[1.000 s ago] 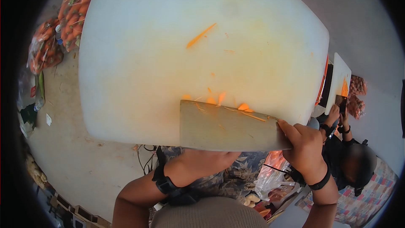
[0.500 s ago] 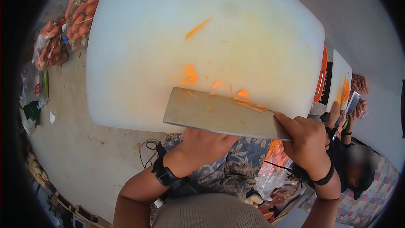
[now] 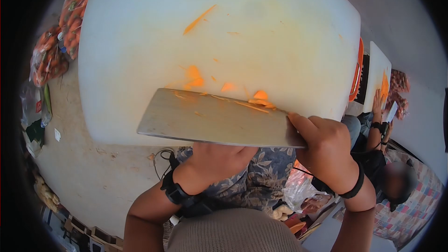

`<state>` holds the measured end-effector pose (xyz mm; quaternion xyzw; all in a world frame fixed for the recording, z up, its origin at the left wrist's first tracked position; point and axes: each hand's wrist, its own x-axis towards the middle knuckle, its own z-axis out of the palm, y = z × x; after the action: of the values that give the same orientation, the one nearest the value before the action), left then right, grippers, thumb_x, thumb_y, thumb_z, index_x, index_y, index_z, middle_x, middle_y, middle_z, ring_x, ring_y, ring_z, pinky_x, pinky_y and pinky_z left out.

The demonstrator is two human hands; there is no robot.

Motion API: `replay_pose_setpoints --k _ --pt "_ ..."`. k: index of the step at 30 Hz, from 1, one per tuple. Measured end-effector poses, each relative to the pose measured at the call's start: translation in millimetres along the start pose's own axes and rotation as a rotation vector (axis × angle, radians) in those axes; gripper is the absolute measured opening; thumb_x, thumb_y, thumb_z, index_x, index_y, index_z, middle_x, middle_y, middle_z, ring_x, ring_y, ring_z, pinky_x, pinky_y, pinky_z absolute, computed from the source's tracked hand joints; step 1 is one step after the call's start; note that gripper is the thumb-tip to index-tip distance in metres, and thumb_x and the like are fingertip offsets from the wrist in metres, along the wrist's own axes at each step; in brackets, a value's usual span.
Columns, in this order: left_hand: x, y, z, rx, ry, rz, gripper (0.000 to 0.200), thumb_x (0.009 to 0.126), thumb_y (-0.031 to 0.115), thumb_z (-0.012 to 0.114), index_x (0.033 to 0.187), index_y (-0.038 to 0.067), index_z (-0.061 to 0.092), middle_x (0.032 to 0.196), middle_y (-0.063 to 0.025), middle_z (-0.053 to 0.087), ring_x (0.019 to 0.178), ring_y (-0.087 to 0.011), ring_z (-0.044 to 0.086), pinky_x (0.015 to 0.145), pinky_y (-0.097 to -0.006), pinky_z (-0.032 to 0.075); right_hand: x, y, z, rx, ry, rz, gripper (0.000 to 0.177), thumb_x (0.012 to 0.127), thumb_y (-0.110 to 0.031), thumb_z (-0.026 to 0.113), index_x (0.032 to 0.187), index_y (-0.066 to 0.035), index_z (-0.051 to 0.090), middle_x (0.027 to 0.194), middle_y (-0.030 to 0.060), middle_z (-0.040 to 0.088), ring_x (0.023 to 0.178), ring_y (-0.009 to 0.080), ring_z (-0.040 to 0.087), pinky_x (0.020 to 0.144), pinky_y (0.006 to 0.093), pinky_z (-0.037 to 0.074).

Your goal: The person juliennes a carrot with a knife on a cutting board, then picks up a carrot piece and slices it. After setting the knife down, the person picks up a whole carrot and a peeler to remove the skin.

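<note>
A broad cleaver (image 3: 219,120) spans the near edge of a large white cutting board (image 3: 135,32), its wide blade flat toward me with carrot shreds stuck on it. My right hand (image 3: 324,144) is closed around its handle end. Beneath the blade's lower edge lies my left hand (image 3: 218,157), the fingers hidden behind the steel. Carrot scraps (image 3: 193,75) are scattered on the board just beyond the blade. One longer carrot sliver (image 3: 199,19) rests farther up.
Bags of carrots (image 3: 77,16) stand on the floor at left. On the right, another person's hand (image 3: 377,102) is on a smaller white board (image 3: 379,60) with shredded carrot. An orange container (image 3: 358,72) shows beside my board. Below, a clear plastic bag (image 3: 296,191) lies near my legs.
The cleaver has shifted left in view and looks larger, with both hands moving along slightly left. The board and its scraps also sit farther left and higher in the picture.
</note>
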<state>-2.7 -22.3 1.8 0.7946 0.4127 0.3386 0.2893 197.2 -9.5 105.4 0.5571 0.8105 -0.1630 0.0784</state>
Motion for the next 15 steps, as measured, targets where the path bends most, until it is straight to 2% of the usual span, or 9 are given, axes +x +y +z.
replay_pose_setpoints --k 1,3,7,9,10,15 --pt "1 0 0 -0.001 -0.006 0.007 0.024 0.074 0.006 0.067 0.097 0.007 0.072 0.100 -0.0054 0.068 0.092 -0.0260 0.064 0.079 -0.0385 0.052 2 2 3 0.002 0.004 0.008 0.048 0.057 -0.005 0.070 0.105 -0.006 0.062 0.065 0.0058 0.054 0.057 0.0251 0.061 0.051 0.0363 0.048" --pt "4 -2 0 0.120 0.063 0.149 0.022 0.073 0.006 0.070 0.094 0.006 0.073 0.099 -0.0053 0.068 0.091 -0.0252 0.063 0.078 -0.0366 0.052 8 8 9 0.107 0.100 -0.074 0.045 0.058 -0.006 0.069 0.103 -0.006 0.063 0.064 0.0061 0.055 0.056 0.0257 0.060 0.051 0.0363 0.048" --pt "12 -3 8 0.173 0.188 0.187 0.021 0.071 0.007 0.072 0.092 0.005 0.073 0.098 -0.0044 0.068 0.090 -0.0241 0.063 0.077 -0.0353 0.052 3 15 -6 0.096 0.115 -0.073 0.045 0.060 -0.005 0.068 0.104 -0.005 0.065 0.062 0.0067 0.054 0.055 0.0259 0.059 0.050 0.0363 0.047" --pt "9 -7 4 0.217 0.134 0.237 0.019 0.073 0.012 0.068 0.091 0.006 0.072 0.103 -0.0021 0.065 0.099 -0.0192 0.060 0.073 -0.0270 0.052 -7 9 -20 -0.011 0.082 0.002 0.048 0.060 -0.005 0.068 0.107 -0.005 0.066 0.061 0.0069 0.054 0.054 0.0258 0.058 0.050 0.0363 0.046" --pt "6 -7 3 0.211 0.138 0.223 0.019 0.073 0.012 0.068 0.091 0.006 0.072 0.103 -0.0021 0.065 0.099 -0.0192 0.060 0.073 -0.0270 0.052 -13 10 -22 -0.006 0.066 0.010 0.052 0.059 -0.005 0.068 0.111 -0.005 0.066 0.061 0.0067 0.054 0.052 0.0253 0.056 0.050 0.0359 0.046" --pt "-1 -6 0 0.144 0.035 0.152 0.021 0.075 0.016 0.067 0.095 0.012 0.072 0.100 -0.0006 0.065 0.098 -0.0191 0.061 0.079 -0.0313 0.051 -29 8 -18 -0.059 0.023 0.011 0.054 0.055 -0.004 0.068 0.109 -0.004 0.067 0.062 0.0068 0.053 0.051 0.0249 0.055 0.049 0.0357 0.045"
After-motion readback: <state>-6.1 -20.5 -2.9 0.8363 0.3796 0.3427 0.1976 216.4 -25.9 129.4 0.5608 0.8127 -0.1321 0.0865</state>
